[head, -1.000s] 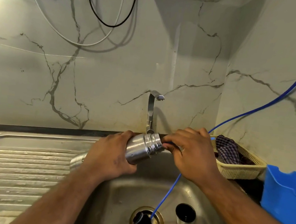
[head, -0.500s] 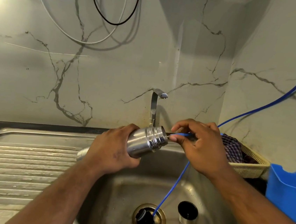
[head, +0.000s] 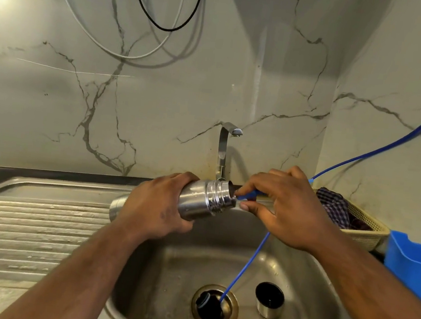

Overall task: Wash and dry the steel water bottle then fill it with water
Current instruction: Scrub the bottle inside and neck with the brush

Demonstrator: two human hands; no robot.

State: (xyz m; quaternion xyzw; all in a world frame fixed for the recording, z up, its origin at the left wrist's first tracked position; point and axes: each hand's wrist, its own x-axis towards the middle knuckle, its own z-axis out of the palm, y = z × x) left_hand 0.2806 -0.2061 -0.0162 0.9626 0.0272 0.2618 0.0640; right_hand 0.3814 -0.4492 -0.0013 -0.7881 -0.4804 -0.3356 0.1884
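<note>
1. Gripping the shiny cylindrical steel water bottle (head: 204,197) around its body, the left hand (head: 156,207) holds it sideways above the stainless steel sink (head: 309,273).
2. Right hand (head: 286,209) pinches the thin blue hose (head: 248,195) at the bottle's open mouth.

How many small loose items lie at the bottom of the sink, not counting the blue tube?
2. A steel cup stands right of the drain, and a black cap lies in the drain opening. More may be hidden under the forearms.
</note>
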